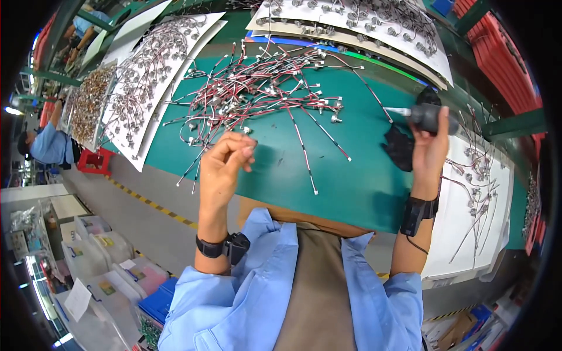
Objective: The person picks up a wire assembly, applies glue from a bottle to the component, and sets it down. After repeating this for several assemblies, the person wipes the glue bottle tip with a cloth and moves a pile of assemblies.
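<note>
My right hand (430, 146) is raised over the green table (351, 187) and grips a dark power screwdriver (426, 116) whose silver tip points left. My left hand (225, 161) hovers near the table's front left edge with fingertips pinched together; whether a small part sits between them is too small to tell. Just beyond the left hand lies a tangled heap of red, white and black wire leads (263, 88) with small metal ends. A single lead (304, 152) lies stretched toward me between the hands.
White boards (146, 76) covered with laid-out leads stand at the left, the back (351, 23) and the right (468, 210). A black cloth (399, 147) lies by the right hand. Plastic bins (111, 257) sit on the floor at the lower left. A person in blue (50, 146) works at far left.
</note>
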`<action>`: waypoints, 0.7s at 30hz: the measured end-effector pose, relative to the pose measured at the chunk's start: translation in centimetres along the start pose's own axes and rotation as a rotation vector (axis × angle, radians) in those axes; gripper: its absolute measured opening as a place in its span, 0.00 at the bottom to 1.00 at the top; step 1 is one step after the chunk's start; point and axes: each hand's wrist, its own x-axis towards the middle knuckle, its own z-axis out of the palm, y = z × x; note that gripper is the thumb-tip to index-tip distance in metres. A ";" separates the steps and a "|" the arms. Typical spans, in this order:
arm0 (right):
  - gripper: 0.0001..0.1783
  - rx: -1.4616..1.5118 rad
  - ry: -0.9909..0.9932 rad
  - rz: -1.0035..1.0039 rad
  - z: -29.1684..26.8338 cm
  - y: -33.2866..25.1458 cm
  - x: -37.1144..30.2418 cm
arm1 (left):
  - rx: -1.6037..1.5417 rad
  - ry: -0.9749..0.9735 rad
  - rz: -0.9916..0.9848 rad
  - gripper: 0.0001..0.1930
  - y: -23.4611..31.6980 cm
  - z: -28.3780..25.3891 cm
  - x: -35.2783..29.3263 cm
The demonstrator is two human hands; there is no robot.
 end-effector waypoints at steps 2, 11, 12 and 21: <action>0.16 -0.073 0.131 -0.188 -1.3 -1.2 0.7 | -0.073 0.035 0.020 0.05 -1.0 -0.2 -0.5; 0.15 -0.186 0.141 -0.434 3.4 -2.2 -2.1 | 0.154 -0.109 0.075 0.04 -0.6 3.7 2.0; 0.15 -0.187 0.146 -0.434 3.9 -2.2 -2.2 | 0.182 -0.134 0.130 0.05 0.0 4.8 2.3; 0.15 -0.068 0.067 -0.342 4.6 -0.1 -0.6 | 0.856 -0.171 0.484 0.10 -1.0 9.6 5.4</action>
